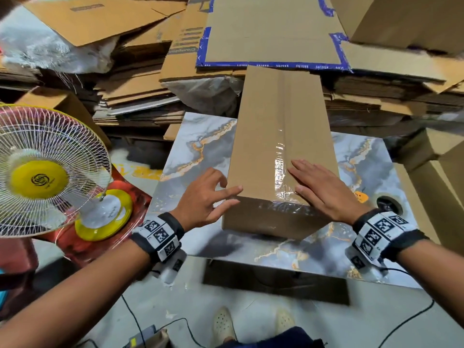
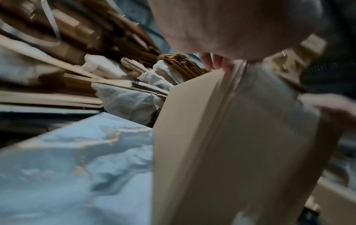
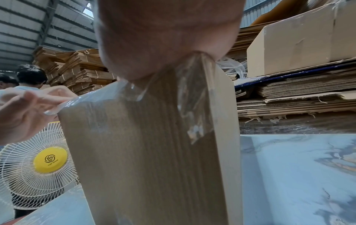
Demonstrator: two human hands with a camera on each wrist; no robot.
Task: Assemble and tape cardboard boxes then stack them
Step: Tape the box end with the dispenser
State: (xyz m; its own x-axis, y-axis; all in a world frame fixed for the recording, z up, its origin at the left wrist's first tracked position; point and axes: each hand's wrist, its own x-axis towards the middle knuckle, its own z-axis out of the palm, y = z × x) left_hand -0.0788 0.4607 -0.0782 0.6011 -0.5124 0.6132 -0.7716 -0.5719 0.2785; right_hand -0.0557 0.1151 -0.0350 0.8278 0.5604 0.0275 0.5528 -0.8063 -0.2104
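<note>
Head view: a long, narrow cardboard box (image 1: 281,136) lay lengthwise on the marble-patterned table (image 1: 195,146), its near end close to the table's near edge and its far end reaching the stacks of flattened cardboard (image 1: 140,96) beyond the far edge. A strip of clear tape (image 1: 282,167) ran along the centre seam of the top face and folded down over the near end face. The right hand (image 1: 324,189) lay flat on the top face at the near right corner, fingers straight and together, pressing beside the tape. The left hand (image 1: 203,199) was at the near left corner, fingers spread and loosely extended, their tips touching the top edge; nothing was gripped. Right wrist view: the tape (image 3: 194,106) appeared wrinkled where it crossed the near end face. A white-caged fan with a yellow hub (image 1: 37,179) stood beside the table's left edge. Left wrist view: blurred; the box (image 2: 231,144) filled the frame.
</note>
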